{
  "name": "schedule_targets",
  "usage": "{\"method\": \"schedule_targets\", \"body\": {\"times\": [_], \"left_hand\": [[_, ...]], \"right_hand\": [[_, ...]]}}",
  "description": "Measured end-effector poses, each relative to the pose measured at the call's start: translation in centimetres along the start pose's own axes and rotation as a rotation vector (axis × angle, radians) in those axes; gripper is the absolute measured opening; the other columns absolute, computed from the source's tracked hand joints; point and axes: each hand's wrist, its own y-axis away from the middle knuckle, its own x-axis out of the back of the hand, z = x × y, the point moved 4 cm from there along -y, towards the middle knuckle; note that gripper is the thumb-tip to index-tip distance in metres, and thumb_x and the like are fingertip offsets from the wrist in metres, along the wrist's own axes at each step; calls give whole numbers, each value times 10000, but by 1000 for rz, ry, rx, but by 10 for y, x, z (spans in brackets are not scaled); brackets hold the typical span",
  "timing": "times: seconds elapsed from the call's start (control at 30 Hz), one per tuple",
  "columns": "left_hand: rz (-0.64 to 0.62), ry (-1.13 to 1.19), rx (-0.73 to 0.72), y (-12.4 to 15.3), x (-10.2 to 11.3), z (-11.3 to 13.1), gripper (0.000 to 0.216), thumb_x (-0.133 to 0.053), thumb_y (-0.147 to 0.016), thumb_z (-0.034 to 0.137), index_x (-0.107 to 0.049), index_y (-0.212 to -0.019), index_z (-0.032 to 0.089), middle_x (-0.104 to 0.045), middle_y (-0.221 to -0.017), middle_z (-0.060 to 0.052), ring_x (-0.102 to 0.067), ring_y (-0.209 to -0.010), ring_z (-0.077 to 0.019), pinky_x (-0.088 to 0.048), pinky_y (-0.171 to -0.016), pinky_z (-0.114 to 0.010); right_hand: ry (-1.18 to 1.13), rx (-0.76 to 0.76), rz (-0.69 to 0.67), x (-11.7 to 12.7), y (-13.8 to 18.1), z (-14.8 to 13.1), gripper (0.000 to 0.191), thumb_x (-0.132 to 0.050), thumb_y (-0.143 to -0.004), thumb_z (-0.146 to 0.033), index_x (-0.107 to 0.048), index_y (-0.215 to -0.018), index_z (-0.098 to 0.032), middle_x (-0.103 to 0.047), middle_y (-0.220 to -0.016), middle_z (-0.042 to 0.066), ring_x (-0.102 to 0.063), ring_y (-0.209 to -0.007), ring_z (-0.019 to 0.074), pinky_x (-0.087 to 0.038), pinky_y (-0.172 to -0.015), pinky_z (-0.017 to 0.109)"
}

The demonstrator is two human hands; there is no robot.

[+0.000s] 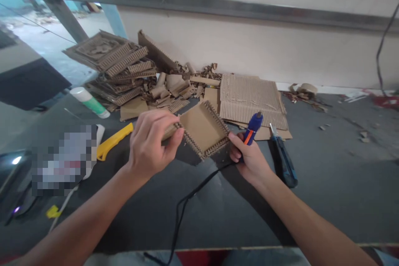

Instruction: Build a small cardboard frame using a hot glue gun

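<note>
A shallow square cardboard tray (199, 126) with a flat brown base and a raised corrugated rim is tilted above the table. My left hand (152, 139) is closed on its left corner, thumb and fingers pinching there. A tan cardboard surface (170, 131) shows between that thumb and the fingers; whether it belongs to the tray I cannot tell. In my right hand (246, 153) is a blue corded glue gun (254, 124) with an orange stripe, its dark tip pointing up and away. The right fingertips also touch the tray's right corner. From the glue gun a black cord (193, 191) runs toward me.
Corrugated trays (118, 58) are stacked at the back left, beside scrap cardboard (174, 85). Corrugated sheets (252, 99) lie behind my right hand, with a blue box cutter (283, 158) alongside. A glue stick (90, 102), yellow cutter (114, 141) and blurred-out object (65, 162) lie left.
</note>
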Motion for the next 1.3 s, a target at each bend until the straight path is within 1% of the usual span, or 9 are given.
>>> {"method": "schedule_targets", "body": {"times": [0.1,0.2,0.27,0.37,0.43,0.63,0.77,0.97,1.3], "left_hand": [[-190,321,402,16,-20,-15,380,-591,-914,427,-523,-1196,180,-666,-946,-77,-690,-799,-200,-596,-677,-333],[-196,628,627,23,-36,-18,446,-627,-881,470,-477,-1185,181,-644,-975,-68,-679,-778,-181,-585,-555,-277],[-230,741,660,25,-44,-14,417,-634,-867,477,-504,-1117,169,-638,-993,-78,-674,-825,-194,-586,-531,-269],[-540,769,597,33,-56,3,343,-651,-854,437,-600,-1057,164,-687,-956,-75,-690,-858,-212,-611,-601,-286],[-625,709,566,39,-59,13,323,-696,-823,407,-645,-1048,181,-725,-981,-70,-701,-919,-232,-627,-717,-321],[-576,859,696,44,-63,12,327,-649,-866,386,-618,-1116,178,-740,-1048,-84,-729,-888,-240,-658,-667,-343],[-465,724,700,33,-55,-13,271,-671,-846,405,-615,-929,154,-736,-888,-85,-735,-808,-246,-662,-661,-375],[-445,703,720,28,-50,-28,324,-665,-845,435,-602,-983,149,-721,-834,-63,-732,-797,-228,-647,-628,-339],[-480,736,716,32,-55,-23,317,-658,-854,408,-604,-1020,144,-726,-855,-69,-731,-776,-228,-646,-606,-343]], "right_hand": [[-60,33,65,3,-3,-5,555,-907,-564,-333,-381,-702,-221,-330,-529,-134,-299,-401,25,-271,-363,168],[-77,49,97,4,-4,-7,550,-909,-565,-349,-392,-699,-221,-295,-529,-133,-286,-408,27,-269,-364,170],[-72,52,86,4,-3,-7,537,-902,-580,-373,-402,-700,-220,-292,-544,-127,-281,-415,28,-274,-365,172],[-34,66,65,2,1,-6,528,-879,-611,-424,-400,-705,-223,-291,-564,-119,-281,-425,32,-283,-369,174],[-13,72,50,0,3,-5,539,-868,-622,-449,-385,-700,-223,-289,-567,-116,-283,-427,32,-283,-371,172],[115,91,20,1,4,-3,481,-869,-631,-429,-446,-712,-214,-347,-563,-109,-340,-439,42,-309,-379,184],[307,158,-26,6,0,-5,410,-850,-665,-422,-529,-796,-202,-471,-612,-73,-375,-470,56,-313,-385,195],[482,235,64,20,-3,-10,406,-778,-729,-504,-482,-779,-231,-434,-524,-86,-393,-418,79,-307,-371,215],[1337,842,190,3,19,-34,327,-700,-749,-496,-522,-700,-226,-459,-491,-54,-415,-412,101,-346,-438,254]]}}
